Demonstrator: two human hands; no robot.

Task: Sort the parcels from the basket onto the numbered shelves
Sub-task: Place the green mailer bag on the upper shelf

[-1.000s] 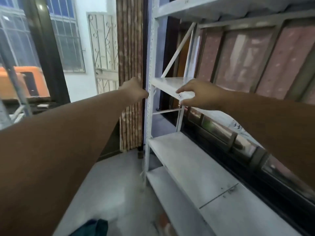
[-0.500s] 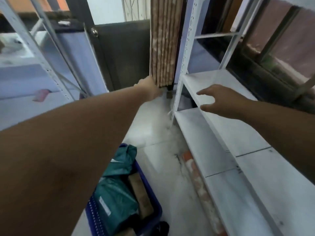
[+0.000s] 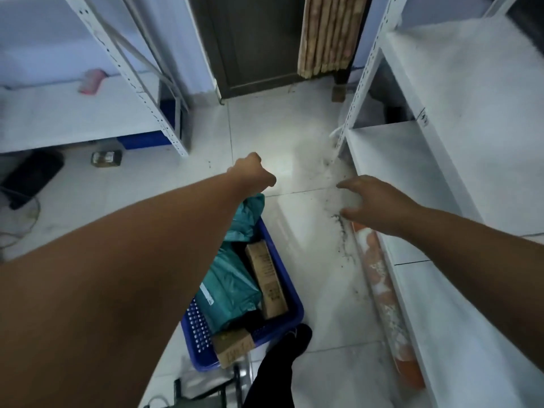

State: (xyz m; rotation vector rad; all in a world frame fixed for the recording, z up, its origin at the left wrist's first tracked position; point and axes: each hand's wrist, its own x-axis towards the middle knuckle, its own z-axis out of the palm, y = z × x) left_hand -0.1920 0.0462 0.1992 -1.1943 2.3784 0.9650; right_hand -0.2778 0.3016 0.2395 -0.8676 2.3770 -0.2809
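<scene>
A blue plastic basket (image 3: pixel 290 315) stands on the tiled floor below me. In it lie green plastic mailers (image 3: pixel 228 285), a long brown carton (image 3: pixel 266 279) and a small brown box (image 3: pixel 232 347). My left hand (image 3: pixel 253 175) hovers above the basket's far end with its fingers curled in and nothing in it. My right hand (image 3: pixel 374 203) hangs over the floor to the right of the basket, fingers spread, holding nothing. White metal shelves (image 3: pixel 459 178) run along the right side.
A second white shelf unit (image 3: pixel 138 92) stands at the left with a pink item (image 3: pixel 91 81) on it. An orange and white strip (image 3: pixel 385 293) lies along the foot of the right shelves. My dark-clad leg and foot (image 3: pixel 282 357) are beside the basket. A dark door (image 3: pixel 253 42) is ahead.
The view has tilted down from the shelves to the floor and the basket. Both hands have dropped away from the shelf edge and now hang above the floor.
</scene>
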